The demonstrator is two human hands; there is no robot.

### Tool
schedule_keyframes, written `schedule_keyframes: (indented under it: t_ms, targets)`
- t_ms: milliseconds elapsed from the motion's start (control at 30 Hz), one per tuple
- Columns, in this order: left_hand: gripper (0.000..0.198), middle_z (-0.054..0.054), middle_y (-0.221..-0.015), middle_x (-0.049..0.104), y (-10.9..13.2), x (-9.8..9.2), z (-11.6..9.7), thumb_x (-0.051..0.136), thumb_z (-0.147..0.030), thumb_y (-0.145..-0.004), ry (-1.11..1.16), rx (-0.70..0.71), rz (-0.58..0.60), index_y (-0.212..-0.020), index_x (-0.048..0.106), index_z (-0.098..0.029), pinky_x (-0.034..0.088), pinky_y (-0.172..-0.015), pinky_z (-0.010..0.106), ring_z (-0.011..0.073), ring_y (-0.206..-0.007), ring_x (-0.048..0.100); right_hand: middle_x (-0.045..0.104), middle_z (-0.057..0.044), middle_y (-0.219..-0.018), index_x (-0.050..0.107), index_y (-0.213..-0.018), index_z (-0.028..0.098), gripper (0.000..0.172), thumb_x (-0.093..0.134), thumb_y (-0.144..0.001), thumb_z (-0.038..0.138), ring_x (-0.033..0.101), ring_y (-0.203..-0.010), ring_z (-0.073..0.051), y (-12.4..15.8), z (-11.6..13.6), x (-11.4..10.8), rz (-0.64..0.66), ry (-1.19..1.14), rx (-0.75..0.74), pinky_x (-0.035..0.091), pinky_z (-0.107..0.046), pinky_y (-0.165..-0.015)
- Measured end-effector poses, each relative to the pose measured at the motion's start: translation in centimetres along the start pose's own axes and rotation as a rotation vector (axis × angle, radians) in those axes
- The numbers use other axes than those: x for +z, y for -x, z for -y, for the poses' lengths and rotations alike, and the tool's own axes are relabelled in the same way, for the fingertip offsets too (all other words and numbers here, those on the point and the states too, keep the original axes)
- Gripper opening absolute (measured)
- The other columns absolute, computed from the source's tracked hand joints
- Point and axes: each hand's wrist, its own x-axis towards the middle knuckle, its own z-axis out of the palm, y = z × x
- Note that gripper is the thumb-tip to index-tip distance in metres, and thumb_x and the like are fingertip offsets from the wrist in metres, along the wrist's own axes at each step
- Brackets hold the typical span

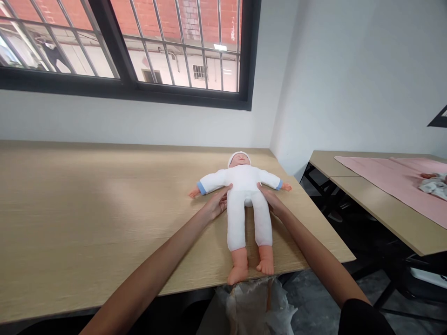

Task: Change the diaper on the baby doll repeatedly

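A baby doll (243,179) in a white suit with blue cuffs and a white cap lies face up on the wooden table (104,209). Its arms are spread, and its bare feet reach the front edge. My left hand (219,203) grips the doll's waist on the left side, thumb on top. On the opposite side, my right hand (270,197) holds the waist the same way. The fingers of both hands are partly hidden beside and under the body.
Below the front edge sits a crumpled translucent plastic bag (258,307). To the right, across a gap, another table (380,197) bears a pink cloth (394,174) and a bundle of patterned fabric (435,186). A barred window (185,51) is in the wall behind.
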Motion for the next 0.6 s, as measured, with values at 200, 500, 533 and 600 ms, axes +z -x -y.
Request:
schedule_keyframes:
  t_ms: [200,500,533,600]
  targets:
    - [0.031,0.006,-0.084,0.073,0.1,0.1,-0.2,0.072,-0.032,-0.078,0.025,-0.026,0.016,-0.101,0.066,-0.012,0.054,-0.07,0.023,0.02,-0.082,0.067,0.07,-0.015,-0.105,0.062,-0.126,0.017,0.084,0.053,-0.069,0.078,0.064,-0.102,-0.032,-0.2,-0.2,0.0,-0.031,-0.011,0.006,0.053,-0.037,-0.081]
    - [0.042,0.009,-0.092,0.072,0.2,-0.2,-0.1,0.074,-0.038,-0.075,0.012,-0.048,0.066,-0.108,0.064,-0.013,0.055,-0.069,0.024,0.0198,-0.083,0.066,0.068,-0.013,-0.108,0.058,-0.131,0.024,0.087,0.05,-0.067,0.082,0.063,-0.105,-0.035,-0.7,-0.8,-0.1,0.076,0.038,-0.125,0.053,-0.041,-0.082]
    - [0.043,0.009,-0.093,0.072,0.3,-0.1,-0.1,0.074,-0.038,-0.075,0.005,-0.051,0.066,-0.109,0.064,-0.013,0.055,-0.07,0.024,0.0202,-0.085,0.066,0.069,-0.012,-0.107,0.058,-0.131,0.024,0.086,0.05,-0.068,0.081,0.063,-0.105,-0.035,-0.8,-1.0,-0.2,0.077,0.027,-0.123,0.053,-0.041,-0.083]
    - [0.046,0.01,-0.096,0.072,0.5,0.0,-0.3,0.075,-0.04,-0.074,-0.014,-0.055,0.056,-0.11,0.064,-0.013,0.055,-0.073,0.025,0.0215,-0.089,0.066,0.069,-0.012,-0.106,0.059,-0.13,0.025,0.082,0.05,-0.069,0.08,0.063,-0.105,-0.034,-1.0,-1.3,-0.3,0.066,-0.004,-0.111,0.053,-0.041,-0.083]
